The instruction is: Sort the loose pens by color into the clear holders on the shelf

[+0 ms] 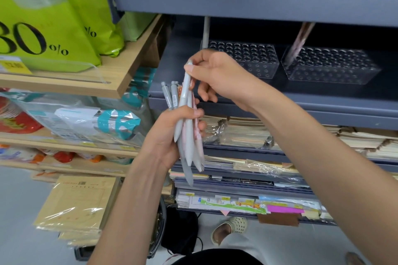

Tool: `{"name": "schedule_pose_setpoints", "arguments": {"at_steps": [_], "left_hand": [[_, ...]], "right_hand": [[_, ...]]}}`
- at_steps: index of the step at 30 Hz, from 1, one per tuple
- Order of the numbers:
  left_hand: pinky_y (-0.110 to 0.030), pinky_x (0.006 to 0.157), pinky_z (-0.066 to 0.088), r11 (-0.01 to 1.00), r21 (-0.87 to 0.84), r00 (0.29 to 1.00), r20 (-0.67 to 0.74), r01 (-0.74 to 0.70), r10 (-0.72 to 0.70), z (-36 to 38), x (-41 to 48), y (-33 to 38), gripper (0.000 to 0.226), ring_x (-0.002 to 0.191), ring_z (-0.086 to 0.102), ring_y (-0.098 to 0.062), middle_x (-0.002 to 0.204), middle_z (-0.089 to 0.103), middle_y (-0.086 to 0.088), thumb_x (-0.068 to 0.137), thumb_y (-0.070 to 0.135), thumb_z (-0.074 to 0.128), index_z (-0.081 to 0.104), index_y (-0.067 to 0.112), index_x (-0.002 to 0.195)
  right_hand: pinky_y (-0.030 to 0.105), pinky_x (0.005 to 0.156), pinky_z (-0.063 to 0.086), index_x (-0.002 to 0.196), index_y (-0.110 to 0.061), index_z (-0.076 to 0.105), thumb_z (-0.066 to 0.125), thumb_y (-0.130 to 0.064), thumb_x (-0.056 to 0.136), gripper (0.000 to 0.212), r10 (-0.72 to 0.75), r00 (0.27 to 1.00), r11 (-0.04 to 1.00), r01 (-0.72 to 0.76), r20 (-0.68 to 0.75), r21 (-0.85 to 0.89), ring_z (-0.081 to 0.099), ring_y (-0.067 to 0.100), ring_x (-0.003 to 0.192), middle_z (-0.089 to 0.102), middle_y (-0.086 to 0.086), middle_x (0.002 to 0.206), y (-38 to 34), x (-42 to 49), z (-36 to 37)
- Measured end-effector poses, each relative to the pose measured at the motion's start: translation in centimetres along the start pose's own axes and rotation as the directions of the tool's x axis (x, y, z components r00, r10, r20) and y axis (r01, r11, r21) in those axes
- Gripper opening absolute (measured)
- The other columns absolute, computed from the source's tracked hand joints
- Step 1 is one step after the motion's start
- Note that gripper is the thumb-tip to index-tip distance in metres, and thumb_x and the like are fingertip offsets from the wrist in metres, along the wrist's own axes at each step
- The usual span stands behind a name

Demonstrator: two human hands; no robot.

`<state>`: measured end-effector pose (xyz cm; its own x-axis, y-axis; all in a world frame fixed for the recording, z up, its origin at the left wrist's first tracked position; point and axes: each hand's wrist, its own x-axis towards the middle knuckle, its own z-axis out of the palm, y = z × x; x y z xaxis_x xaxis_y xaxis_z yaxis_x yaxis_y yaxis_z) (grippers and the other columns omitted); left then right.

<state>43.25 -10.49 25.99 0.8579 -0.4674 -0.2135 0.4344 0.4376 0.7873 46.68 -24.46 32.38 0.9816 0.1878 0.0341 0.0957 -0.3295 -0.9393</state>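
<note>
Pens: I see a bundle of pens [189, 146], grey and pinkish, held upright in front of the grey shelf [280, 97].
Left hand: my left hand [165, 133] wraps its fingers round the bundle's middle.
Right hand: my right hand [217, 75] pinches the top of one pale grey pen [185, 90]; its lower part sits in the bundle.
Holders: the left clear holder [247, 58] carries a white pen [206, 30]; the right clear holder [331, 66] carries a leaning pinkish pen [300, 43].

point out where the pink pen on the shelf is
Upper right of the head view: the pink pen leans in the left end of the right holder on the grey shelf.
</note>
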Motion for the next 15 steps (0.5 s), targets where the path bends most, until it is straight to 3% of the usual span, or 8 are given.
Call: {"name": "schedule_pose_setpoints", "arguments": {"at_steps": [5,11,15], "left_hand": [[-0.026,0.051,0.042,0.999,-0.03,1.0,0.013,-0.021,0.022,-0.4,-0.1,0.3,0.037,0.055,0.048,-0.017,0.072,0.054,-0.005,0.064,0.005,0.069,0.054,0.009,0.098],[-0.026,0.053,0.04,0.998,-0.054,0.999,0.027,-0.045,0.047,-0.6,-0.3,0.2,0.031,0.054,0.047,-0.015,0.074,0.054,-0.004,0.076,0.01,0.062,0.053,0.01,0.105],[-0.024,0.05,0.042,0.998,-0.034,0.998,0.046,-0.046,0.047,-0.7,-0.6,-0.1,0.033,0.053,0.048,-0.015,0.071,0.054,-0.003,0.072,0.008,0.064,0.055,0.009,0.104]], "right_hand": [[0.028,0.041,0.038,0.101,-0.007,0.053,0.051,-0.011,0.099,0.005,-0.002,0.995,0.994,0.014,-0.103,0.111,0.05,0.017,0.048,0.059,0.003,0.069,0.0,0.4,0.5],[0.027,0.041,0.041,0.1,-0.007,0.056,0.054,-0.008,0.095,0.005,-0.022,0.979,0.986,0.055,-0.205,0.158,0.05,0.014,0.048,0.06,0.004,0.067,0.4,1.0,1.2],[0.026,0.041,0.041,0.1,-0.014,0.056,0.051,-0.01,0.097,0.007,0.016,0.932,0.975,0.067,-0.361,0.214,0.05,0.014,0.046,0.058,0.005,0.069,0.5,1.7,0.8]]}}
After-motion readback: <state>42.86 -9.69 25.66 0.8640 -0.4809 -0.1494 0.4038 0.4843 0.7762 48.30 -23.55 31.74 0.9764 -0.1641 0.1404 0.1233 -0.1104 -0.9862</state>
